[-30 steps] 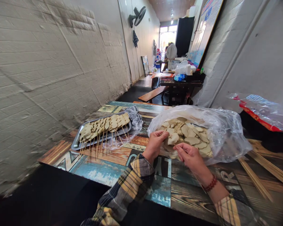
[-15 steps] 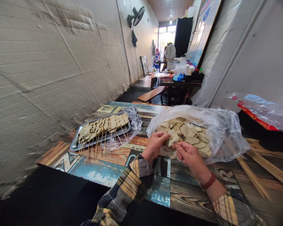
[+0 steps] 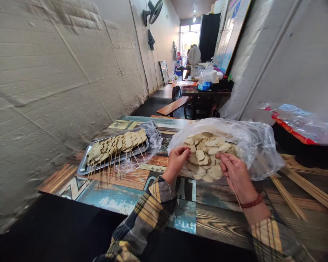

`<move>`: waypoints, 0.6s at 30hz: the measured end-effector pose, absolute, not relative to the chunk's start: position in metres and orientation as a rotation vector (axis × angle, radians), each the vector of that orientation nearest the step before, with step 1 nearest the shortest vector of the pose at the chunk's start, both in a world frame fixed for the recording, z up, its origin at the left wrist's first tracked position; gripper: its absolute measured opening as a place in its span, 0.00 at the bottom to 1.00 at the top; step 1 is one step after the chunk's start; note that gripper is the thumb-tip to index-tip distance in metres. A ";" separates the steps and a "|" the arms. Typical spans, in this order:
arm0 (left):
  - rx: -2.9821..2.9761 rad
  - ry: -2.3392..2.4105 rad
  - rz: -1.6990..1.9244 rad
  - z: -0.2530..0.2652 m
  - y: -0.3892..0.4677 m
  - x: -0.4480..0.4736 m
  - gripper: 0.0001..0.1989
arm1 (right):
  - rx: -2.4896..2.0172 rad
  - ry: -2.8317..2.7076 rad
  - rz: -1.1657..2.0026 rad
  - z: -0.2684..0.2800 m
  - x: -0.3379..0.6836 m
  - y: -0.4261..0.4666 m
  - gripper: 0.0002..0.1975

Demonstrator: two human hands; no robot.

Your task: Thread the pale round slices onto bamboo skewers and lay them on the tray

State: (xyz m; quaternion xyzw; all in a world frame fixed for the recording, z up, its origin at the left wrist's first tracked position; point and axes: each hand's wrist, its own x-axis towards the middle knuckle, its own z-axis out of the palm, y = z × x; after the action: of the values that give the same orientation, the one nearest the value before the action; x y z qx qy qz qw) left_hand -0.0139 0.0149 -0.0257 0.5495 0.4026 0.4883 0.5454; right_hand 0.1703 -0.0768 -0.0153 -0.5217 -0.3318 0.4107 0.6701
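Note:
Thin pale beige slices (image 3: 205,171) with wavy edges lie heaped in the mouth of a clear plastic bag (image 3: 259,145). At the left side of the heap is my left hand (image 3: 178,162), its thumb and fingertips pinched together. What they pinch, if anything, cannot be made out. My right hand (image 3: 236,173) is closed on a thin bamboo skewer (image 3: 237,195), whose lower end slants down past the wrist. Its fingertips are over the right part of the slices. To the left, a metal tray (image 3: 83,168) bears rows of skewered slices (image 3: 116,145), their sticks pointing toward me.
Loose bamboo skewers (image 3: 289,196) lie on the patterned wooden table (image 3: 112,200) at right. Crumpled plastic film (image 3: 153,134) sits beside the tray. A red-edged plastic package (image 3: 297,127) is at far right. Behind stand a bench (image 3: 173,106) and another cluttered table (image 3: 205,93).
My hands have moved apart, the right one shifting rightward with the skewer and the left staying near the bag's left edge. More of the slices shows between them. The view has tilted slightly.

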 end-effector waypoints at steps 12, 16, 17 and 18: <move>2.241 1.265 0.942 -0.035 0.017 0.003 0.04 | -1.169 -0.776 0.930 -0.015 0.168 -0.073 0.23; 2.226 1.218 0.967 -0.033 0.015 0.005 0.03 | -1.179 -0.796 0.942 -0.016 0.167 -0.074 0.25; 2.213 1.197 0.993 -0.032 0.014 0.005 0.04 | -1.183 -0.804 0.945 -0.016 0.167 -0.074 0.25; 2.191 1.174 1.022 -0.032 0.014 0.005 0.06 | -1.186 -0.809 0.949 -0.017 0.167 -0.074 0.25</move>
State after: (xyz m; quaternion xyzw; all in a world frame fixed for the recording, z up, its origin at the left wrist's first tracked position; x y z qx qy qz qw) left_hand 0.0053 0.0138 -0.0321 0.7942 0.4258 0.3707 0.2250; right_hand 0.1671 -0.0739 -0.0168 -0.5226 -0.3564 0.4179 0.6521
